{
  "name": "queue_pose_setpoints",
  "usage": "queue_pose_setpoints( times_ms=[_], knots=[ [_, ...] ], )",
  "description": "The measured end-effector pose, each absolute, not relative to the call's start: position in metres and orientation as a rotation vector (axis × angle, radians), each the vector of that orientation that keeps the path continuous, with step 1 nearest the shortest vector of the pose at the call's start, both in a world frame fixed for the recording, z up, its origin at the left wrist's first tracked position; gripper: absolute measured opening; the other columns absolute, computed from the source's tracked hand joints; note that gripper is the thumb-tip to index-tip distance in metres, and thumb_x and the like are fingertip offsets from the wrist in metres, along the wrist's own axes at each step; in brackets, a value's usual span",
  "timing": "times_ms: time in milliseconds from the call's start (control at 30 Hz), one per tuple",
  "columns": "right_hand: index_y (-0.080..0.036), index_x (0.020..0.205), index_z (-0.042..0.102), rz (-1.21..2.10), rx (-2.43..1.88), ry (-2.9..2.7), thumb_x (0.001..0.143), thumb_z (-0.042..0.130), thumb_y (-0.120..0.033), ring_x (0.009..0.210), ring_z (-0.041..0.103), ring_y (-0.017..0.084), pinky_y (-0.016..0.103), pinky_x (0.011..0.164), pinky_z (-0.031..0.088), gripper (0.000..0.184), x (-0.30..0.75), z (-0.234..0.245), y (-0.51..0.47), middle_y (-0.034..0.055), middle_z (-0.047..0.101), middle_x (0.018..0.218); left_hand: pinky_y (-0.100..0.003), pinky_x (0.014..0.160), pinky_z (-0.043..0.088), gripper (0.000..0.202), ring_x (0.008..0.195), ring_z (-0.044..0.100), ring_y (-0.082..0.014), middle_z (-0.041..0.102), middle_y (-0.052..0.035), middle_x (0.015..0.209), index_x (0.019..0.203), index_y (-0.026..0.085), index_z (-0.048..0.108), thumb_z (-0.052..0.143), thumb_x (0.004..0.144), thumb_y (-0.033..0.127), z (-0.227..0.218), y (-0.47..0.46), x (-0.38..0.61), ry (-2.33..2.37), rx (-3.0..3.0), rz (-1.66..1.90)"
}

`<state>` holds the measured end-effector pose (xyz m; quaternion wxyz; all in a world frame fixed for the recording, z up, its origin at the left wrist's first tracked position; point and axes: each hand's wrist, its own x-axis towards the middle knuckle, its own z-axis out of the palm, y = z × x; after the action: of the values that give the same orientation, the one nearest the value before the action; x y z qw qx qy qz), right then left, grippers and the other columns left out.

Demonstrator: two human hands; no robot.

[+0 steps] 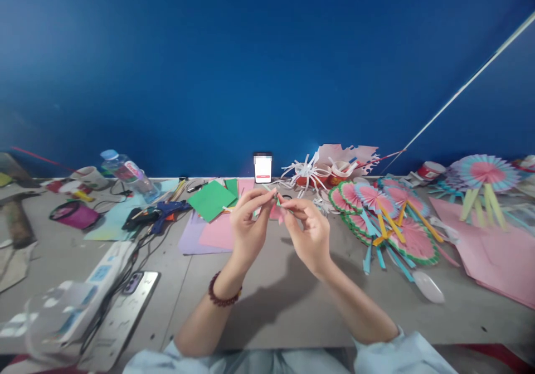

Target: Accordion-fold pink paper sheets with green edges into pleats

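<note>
My left hand (251, 223) and my right hand (307, 232) are raised over the middle of the table, with their fingertips almost meeting. Both hands are pinched closed around a small piece with pink and green parts (276, 212), mostly hidden by the fingers. It looks like paper, though its exact kind cannot be made out. Just behind my left hand lie a green paper sheet (212, 200) and pink and purple sheets (190, 234). A phone with a lit screen (263, 169) stands upright against the blue wall beyond my hands.
To the right lie several pleated paper fans (412, 239), a white plastic spoon (428, 286) and pink paper (497, 251). On the left are a blue glue gun (165, 215), a bottle (129, 173), a power strip (98, 285), cables and another phone (129, 312).
</note>
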<state>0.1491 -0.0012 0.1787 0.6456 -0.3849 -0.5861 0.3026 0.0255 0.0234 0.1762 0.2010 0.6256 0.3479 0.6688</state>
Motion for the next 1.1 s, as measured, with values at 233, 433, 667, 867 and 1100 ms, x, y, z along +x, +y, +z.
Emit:
queue_pose_setpoints(
  times_ms=[233,433,667,867,1100],
  knots=[
    [-0.021,0.086,0.062,0.979,-0.884,-1.088,0.079,0.068,-0.031,0.056,0.052,0.007,0.018,0.053,0.042,0.014,0.165,0.178,0.023,-0.0038,0.062,0.07,-0.028,0.079,0.053,0.039,0.088,0.064,-0.0169,0.068,-0.0085,0.105,0.117,0.021,0.067,0.071,0.079,0.03,0.182,0.034,0.01,0.928,1.664,1.394],
    [-0.021,0.088,0.062,1.132,-0.913,-1.039,0.076,0.071,-0.038,0.046,0.036,0.005,0.017,0.045,0.032,0.023,0.178,0.175,0.036,-0.0089,0.044,0.052,-0.028,0.075,0.054,0.037,0.082,0.066,-0.0177,0.072,-0.0078,0.093,0.102,0.016,0.071,0.078,0.07,0.035,0.181,0.037,0.006,0.897,1.333,1.207],
    [-0.02,0.096,0.063,1.135,-0.951,-1.124,0.075,0.07,-0.039,0.041,0.029,0.005,0.018,0.039,0.027,0.029,0.189,0.177,0.043,-0.0103,0.036,0.049,-0.026,0.071,0.053,0.035,0.077,0.066,-0.0151,0.072,-0.0066,0.087,0.094,0.015,0.068,0.081,0.066,0.031,0.175,0.046,0.0,0.934,1.219,1.289],
    [-0.02,0.098,0.065,1.091,-0.982,-1.185,0.076,0.069,-0.041,0.041,0.03,0.005,0.018,0.039,0.029,0.031,0.193,0.175,0.044,-0.0103,0.034,0.048,-0.022,0.066,0.051,0.033,0.071,0.062,-0.0109,0.066,-0.0025,0.081,0.09,0.016,0.062,0.08,0.065,0.028,0.171,0.05,-0.003,0.886,1.194,1.323],
    [-0.017,0.094,0.067,1.021,-1.047,-1.202,0.075,0.067,-0.038,0.046,0.038,0.007,0.019,0.044,0.033,0.029,0.202,0.171,0.052,-0.0063,0.049,0.055,-0.022,0.063,0.048,0.034,0.073,0.06,-0.0112,0.062,-0.003,0.085,0.099,0.016,0.06,0.072,0.072,0.034,0.166,0.055,-0.008,0.994,1.305,1.175]
  ],
)
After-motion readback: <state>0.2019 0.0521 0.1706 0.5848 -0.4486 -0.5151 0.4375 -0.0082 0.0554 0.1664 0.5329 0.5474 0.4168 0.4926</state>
